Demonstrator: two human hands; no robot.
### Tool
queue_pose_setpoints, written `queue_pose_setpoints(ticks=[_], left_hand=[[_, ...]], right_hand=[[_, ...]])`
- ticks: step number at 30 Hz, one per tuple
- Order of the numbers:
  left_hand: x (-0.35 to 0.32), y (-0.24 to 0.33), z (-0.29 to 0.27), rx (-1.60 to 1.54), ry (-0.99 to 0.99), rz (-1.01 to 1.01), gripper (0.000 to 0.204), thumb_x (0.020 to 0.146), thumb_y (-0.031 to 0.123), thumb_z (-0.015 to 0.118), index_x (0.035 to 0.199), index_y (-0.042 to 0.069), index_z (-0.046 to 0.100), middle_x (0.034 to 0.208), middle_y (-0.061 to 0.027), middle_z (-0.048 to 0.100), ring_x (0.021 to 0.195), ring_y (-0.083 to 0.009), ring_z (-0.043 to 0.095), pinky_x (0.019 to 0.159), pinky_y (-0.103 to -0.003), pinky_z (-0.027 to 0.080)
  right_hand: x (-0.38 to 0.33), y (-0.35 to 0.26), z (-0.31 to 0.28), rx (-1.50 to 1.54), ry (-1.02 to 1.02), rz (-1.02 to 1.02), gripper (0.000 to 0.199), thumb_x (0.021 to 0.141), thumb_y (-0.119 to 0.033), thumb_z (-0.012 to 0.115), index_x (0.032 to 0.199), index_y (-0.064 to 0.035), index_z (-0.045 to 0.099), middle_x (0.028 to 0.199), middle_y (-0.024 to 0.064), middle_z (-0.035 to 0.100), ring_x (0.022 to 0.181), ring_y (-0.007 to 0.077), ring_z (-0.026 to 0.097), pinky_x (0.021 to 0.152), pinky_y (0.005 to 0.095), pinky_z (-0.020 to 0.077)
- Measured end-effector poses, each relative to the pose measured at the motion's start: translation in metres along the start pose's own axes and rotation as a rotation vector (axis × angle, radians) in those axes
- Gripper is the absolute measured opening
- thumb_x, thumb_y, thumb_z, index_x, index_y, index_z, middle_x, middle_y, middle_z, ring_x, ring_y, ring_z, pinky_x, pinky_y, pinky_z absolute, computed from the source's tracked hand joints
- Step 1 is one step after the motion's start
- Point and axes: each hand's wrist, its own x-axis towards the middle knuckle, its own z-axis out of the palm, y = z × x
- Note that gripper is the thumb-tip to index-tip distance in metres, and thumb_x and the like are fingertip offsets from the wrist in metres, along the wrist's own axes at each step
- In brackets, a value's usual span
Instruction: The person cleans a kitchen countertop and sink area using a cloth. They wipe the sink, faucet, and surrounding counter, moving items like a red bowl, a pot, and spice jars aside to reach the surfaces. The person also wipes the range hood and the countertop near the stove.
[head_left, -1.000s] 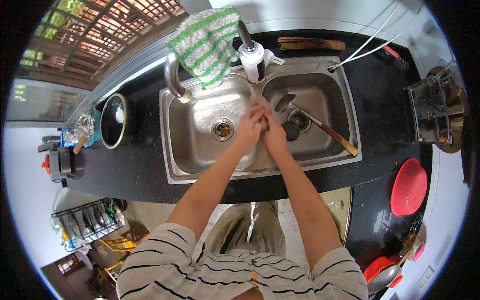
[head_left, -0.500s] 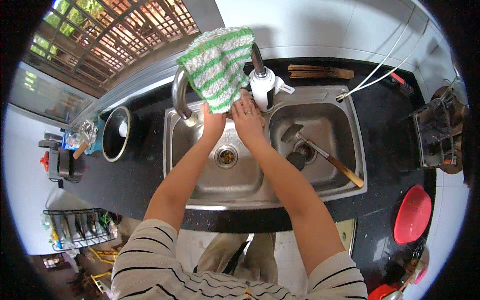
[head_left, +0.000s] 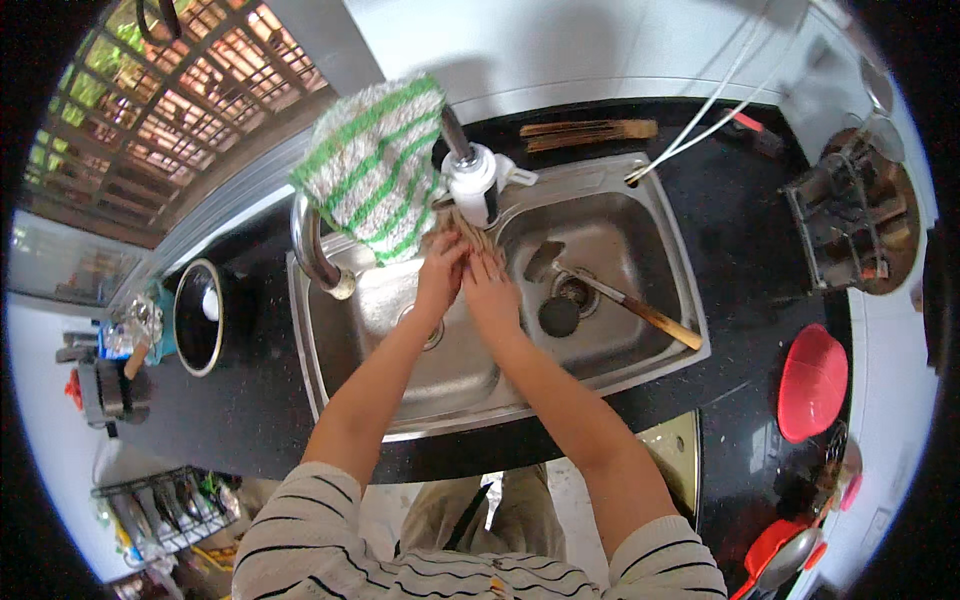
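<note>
My left hand (head_left: 440, 275) and my right hand (head_left: 488, 285) meet over the back of the left basin, near the divider. Both are closed on a crumpled beige cloth (head_left: 482, 238), which they partly cover. A green-and-white striped towel (head_left: 380, 165) drapes over the curved metal faucet (head_left: 309, 245) just behind and left of my hands. Close behind the cloth stands a white cylindrical tap fitting (head_left: 472, 180). Below my wrists lies the steel left basin (head_left: 455, 365), its drain partly hidden by my left forearm.
In the right basin (head_left: 625, 235) are a wooden-handled tool (head_left: 650, 318) and a dark round disc (head_left: 558, 316). A black bowl (head_left: 200, 340) stands left on the dark counter. Right are a pink basket (head_left: 813, 385) and a rack (head_left: 835, 235). Bundled sticks (head_left: 588, 133) lie behind the sink.
My left hand has come across from under the towel's left side to join my right hand at the beige cloth. The whole view has shifted and tilted.
</note>
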Motion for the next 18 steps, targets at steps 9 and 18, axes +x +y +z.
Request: queue_pose_setpoints(ticks=[9, 18], left_hand=[[-0.065, 0.134, 0.006, 0.171, -0.258, -0.015, 0.057, 0.073, 0.023, 0.078, 0.123, 0.004, 0.059, 0.137, -0.0212, 0.044, 0.12, -0.0406, 0.046, 0.1, -0.049, 0.044], [-0.037, 0.168, 0.018, 0.233, -0.47, -0.306, 0.041, 0.081, 0.028, 0.063, 0.115, 0.005, 0.059, 0.109, -0.0159, 0.06, 0.098, -0.0408, 0.058, 0.082, -0.047, 0.05]], right_hand=[[-0.008, 0.099, -0.13, 0.822, -0.706, 0.294, 0.038, 0.078, -0.003, 0.063, 0.116, -0.0062, 0.066, 0.107, 0.0153, 0.062, 0.095, 0.0333, 0.063, 0.087, 0.0391, 0.0513], [0.183, 0.272, -0.084, -0.134, -0.042, -0.153, 0.045, 0.083, -0.006, 0.061, 0.127, -0.0071, 0.051, 0.132, 0.0099, 0.053, 0.128, 0.0316, 0.046, 0.106, 0.047, 0.0371]])
